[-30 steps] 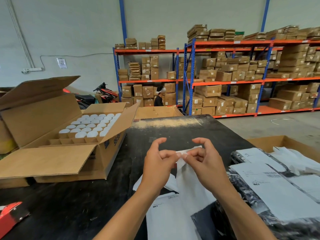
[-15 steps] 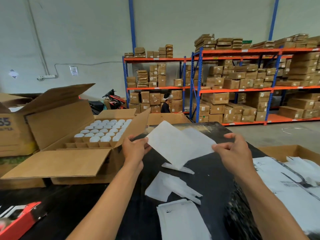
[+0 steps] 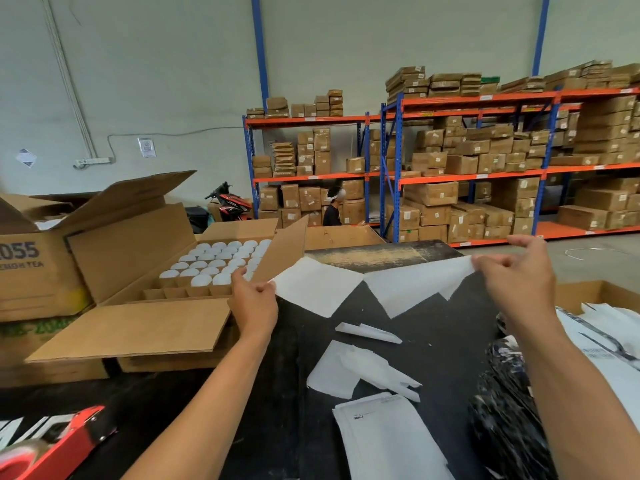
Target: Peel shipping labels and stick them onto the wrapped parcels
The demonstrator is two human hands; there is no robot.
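White paper hangs in two sheets between your raised hands, above the far half of the black table (image 3: 214,424). Your left hand (image 3: 254,303) pinches the corner of the left sheet (image 3: 313,289), and your right hand (image 3: 519,275) pinches the top edge of the right sheet (image 3: 412,289) between thumb and fingers. The two sheets look fully apart or nearly so; whether they touch at the middle you cannot tell from here, nor which one is the label and which the backing. Judging by that, you are at the end of the peel: the label is coming free and nothing is stuck down yet. The parcels (image 3: 509,420), wrapped in dark plastic, lie at the near right of the table, below your right forearm, and some farther right already carry printed white labels. A stack of unpeeled labels (image 3: 388,441) sits near you at centre, with discarded scraps (image 3: 360,372) just beyond it. An open carton (image 3: 131,271) of white-capped items stands to the left, and a red tape dispenser (image 3: 59,441) pokes in at the near left corner. Next, you will probably want to drop the backing among the scraps, keep the sticky face away from your fingers and the table, then carry the label right and lay it flat on a bare parcel, smoothing from one edge to avoid creases.
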